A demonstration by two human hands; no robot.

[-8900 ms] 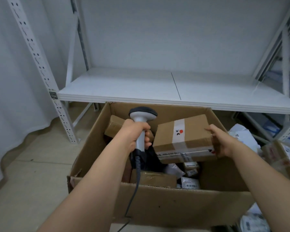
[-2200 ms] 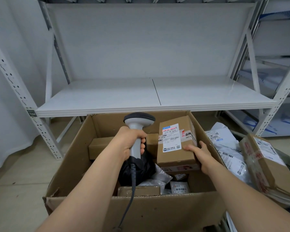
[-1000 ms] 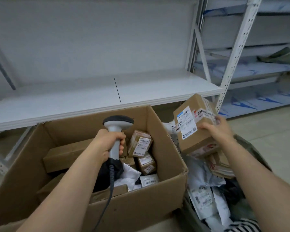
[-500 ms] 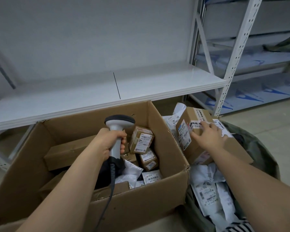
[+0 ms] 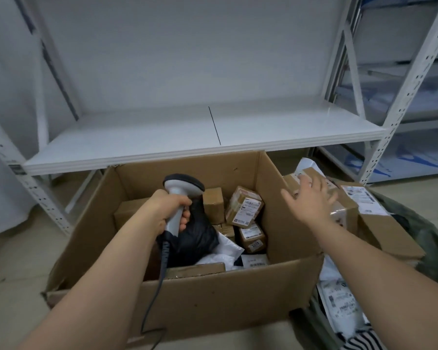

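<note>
Two bare hands show in the head view, over a large open cardboard carton [image 5: 213, 294] that stands on the floor under a white shelf [image 5: 162, 137].

The left hand [image 5: 166, 210] has its grip clenched round the pale handle of a barcode scanner [image 5: 177, 198]. The scanner is upright above the carton's middle, with its dark head on top. Its grey cable [image 5: 159, 281] drops over the carton's front wall.

The right hand [image 5: 312, 202] is released, with fingers spread and nearly straight. It is just past the carton's right wall, in front of a brown parcel [image 5: 345, 214]. That parcel lies outside the carton, on a heap of mail in a green sack [image 5: 430, 238]. Whether the fingertips touch it cannot be told.

Beside the brown parcel, farther right, lies a flat cardboard package [image 5: 390, 233] with a white shipping label [image 5: 362, 198]. White poly mailers [image 5: 339, 301] with barcodes fill the sack below.

Inside the carton, a tilted small labelled box [image 5: 244, 207] leans above another small box [image 5: 252, 236]. A black bag [image 5: 195, 238] sits just under the scanner, and a plain brown box [image 5: 213, 204] stands toward the back wall.
</note>
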